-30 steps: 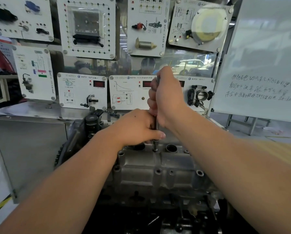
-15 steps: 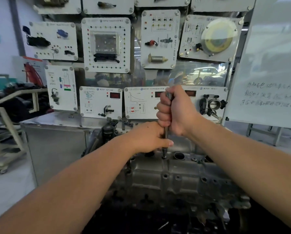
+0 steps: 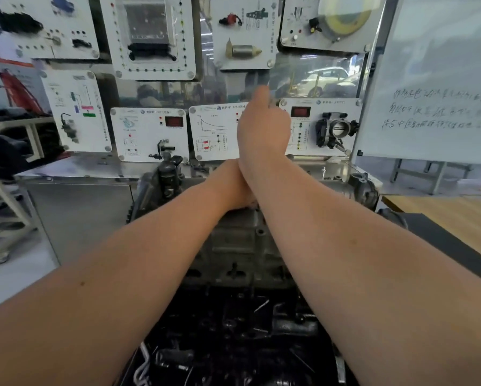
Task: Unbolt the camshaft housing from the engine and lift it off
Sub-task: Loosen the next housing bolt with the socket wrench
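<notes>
Camshaft housing (image 3: 242, 246): The grey metal housing is sitting on top of the dark engine (image 3: 233, 338), in the middle of the view, between the two forearms. It is not being lifted yet. A bolt hole is being shown on its top face, near the right forearm.

Right hand (image 3: 261, 132): It is being held up above the housing, curled into a fist with its back to the camera. A tool is probably being gripped in it, but the tool is being hidden by the hand, so that is only a guess.

Left hand (image 3: 235, 188): It is being held low, right at the back edge of the housing, and it is touching the right wrist. Its fingers are being hidden, so it cannot be told whether they are closed or loose.

Slip risk: If the tool is being pushed crooked, it could jump off the bolt. The bolt head could be chewed up, and the low hand could be hit.

Lift risk: If one bolt is being left in, the housing could get stuck or bent when it is pulled up.

Drop risk: A loose bolt could be lost down in the dark engine.

Behind: White training panels (image 3: 150, 135) and a whiteboard (image 3: 434, 79) are being seen past the hands.
</notes>
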The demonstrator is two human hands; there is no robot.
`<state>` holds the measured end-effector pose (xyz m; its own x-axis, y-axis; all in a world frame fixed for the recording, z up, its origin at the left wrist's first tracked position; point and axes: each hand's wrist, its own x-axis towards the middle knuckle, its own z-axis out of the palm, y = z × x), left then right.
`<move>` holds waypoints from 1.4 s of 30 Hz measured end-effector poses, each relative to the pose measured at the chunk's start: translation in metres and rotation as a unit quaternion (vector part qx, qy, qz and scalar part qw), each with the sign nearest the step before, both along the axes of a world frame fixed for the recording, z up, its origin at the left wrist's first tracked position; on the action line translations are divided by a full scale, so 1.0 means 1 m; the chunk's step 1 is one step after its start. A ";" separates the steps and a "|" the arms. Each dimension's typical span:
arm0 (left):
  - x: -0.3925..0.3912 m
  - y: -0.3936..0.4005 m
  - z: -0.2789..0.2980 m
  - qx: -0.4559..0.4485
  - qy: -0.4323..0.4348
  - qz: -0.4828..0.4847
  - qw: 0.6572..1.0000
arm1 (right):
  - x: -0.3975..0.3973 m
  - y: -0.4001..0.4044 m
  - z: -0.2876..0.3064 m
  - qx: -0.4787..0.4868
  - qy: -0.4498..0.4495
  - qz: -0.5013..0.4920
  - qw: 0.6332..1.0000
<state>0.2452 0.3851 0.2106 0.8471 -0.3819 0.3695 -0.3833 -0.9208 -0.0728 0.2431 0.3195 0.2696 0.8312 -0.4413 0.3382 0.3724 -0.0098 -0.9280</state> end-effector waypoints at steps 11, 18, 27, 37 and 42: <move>0.007 -0.002 0.004 -0.174 0.097 -0.018 0.980 | 0.013 -0.011 0.001 0.015 0.002 0.101 0.995; -0.002 -0.014 0.009 -0.129 0.091 0.022 0.987 | 0.020 -0.025 -0.002 0.050 0.043 0.208 0.976; -0.007 -0.030 -0.019 -0.175 -0.062 0.121 0.975 | 0.028 -0.045 -0.002 0.015 0.036 0.430 0.902; -0.002 -0.032 -0.016 -0.187 -0.027 0.100 0.977 | 0.041 -0.063 0.001 0.020 0.052 0.602 0.797; 0.005 -0.006 0.015 -0.058 0.130 0.036 0.989 | 0.036 -0.060 0.001 0.017 0.052 0.589 0.807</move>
<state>0.2506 0.3793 0.2257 0.9428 -0.2852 0.1724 -0.3084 -0.9427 0.1274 0.2795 0.2594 0.2710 0.7044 0.6666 0.2439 0.0248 0.3202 -0.9470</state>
